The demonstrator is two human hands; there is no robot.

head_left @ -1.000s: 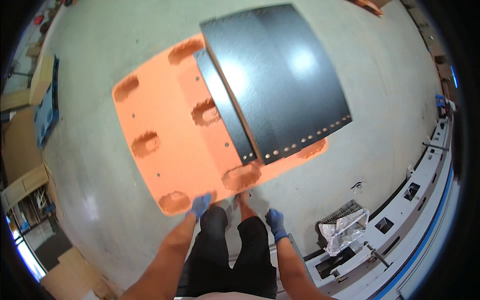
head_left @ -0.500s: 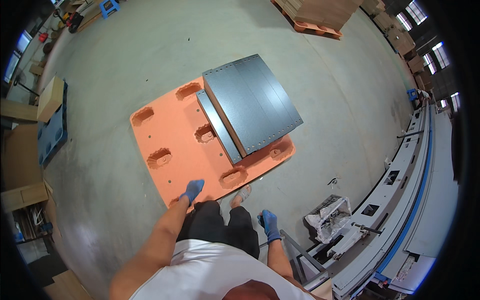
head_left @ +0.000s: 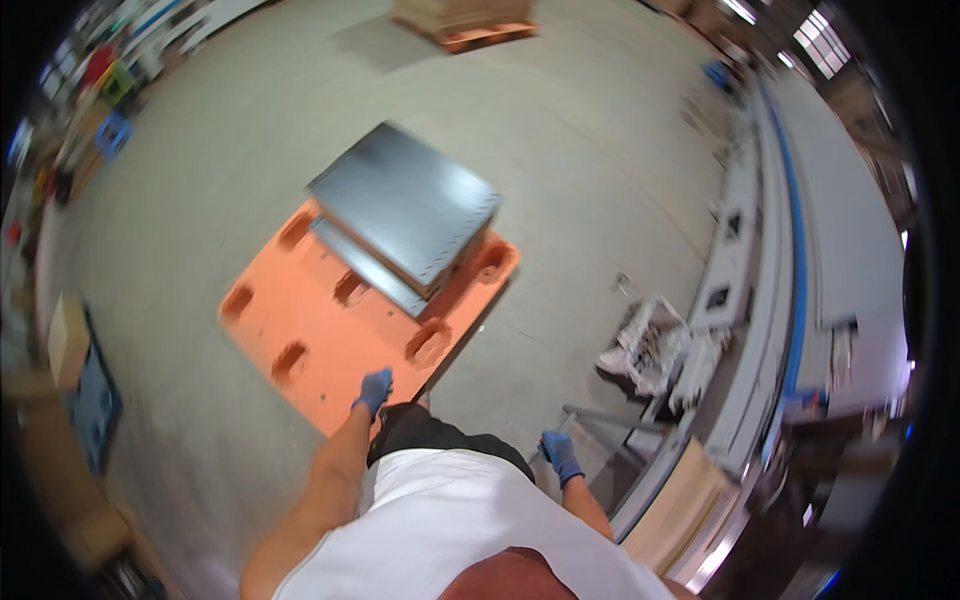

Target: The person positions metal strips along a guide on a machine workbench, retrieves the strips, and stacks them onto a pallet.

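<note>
My left hand point(head_left: 373, 391), in a blue glove, hangs above the near edge of an orange plastic pallet point(head_left: 262, 322). Its fingers look curled in, and nothing shows in them. A stack of dark grey panels point(head_left: 405, 200) with a row of holes along the edge rests on the far right part of the pallet. One narrower grey strip panel point(head_left: 368, 268) lies beside the stack. My right hand point(head_left: 563, 456), also blue-gloved, hangs at my right side by a grey metal frame point(head_left: 620, 425). Blur hides how its fingers lie; I see nothing held.
To the right runs a long machine bed point(head_left: 745, 250) with a blue strip. A crate lined with a white plastic bag point(head_left: 655, 345) stands before it. At the far end is a pallet of stacked cardboard point(head_left: 465, 15). A blue pallet point(head_left: 95, 400) carrying a box is on the left.
My view has turned to the right and blurred, so the pallet and stack sit further left. My right hand has come closer to the metal frame. The panels rest as before.
</note>
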